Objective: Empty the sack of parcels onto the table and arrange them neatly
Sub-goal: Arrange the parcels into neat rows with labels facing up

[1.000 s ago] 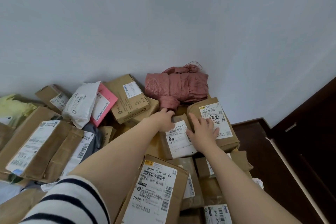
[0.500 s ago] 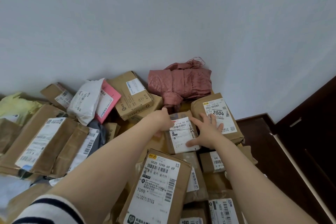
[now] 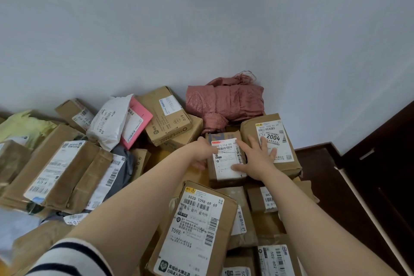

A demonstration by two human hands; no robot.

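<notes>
Small parcel (image 3: 224, 161) between the hands, just before folded sack (image 3: 226, 103). The left hand (image 3: 202, 152) curls round its left edge; right hand (image 3: 257, 159) lies flat, fingers spread, thumb on it.

From here the left hand (image 3: 202, 149) is pressed to the left side of the small parcel (image 3: 223, 163), its fingers mostly out of sight, so I can't judge the hold. The big labelled box (image 3: 195, 231) runs off the bottom edge, as does the striped sleeve (image 3: 67, 260) — and the yellow bag (image 3: 24, 125) is cut off at the left. Fine print on the labels (image 3: 51, 168) (the smaller lines, anyway) is too tiny to read.
</notes>
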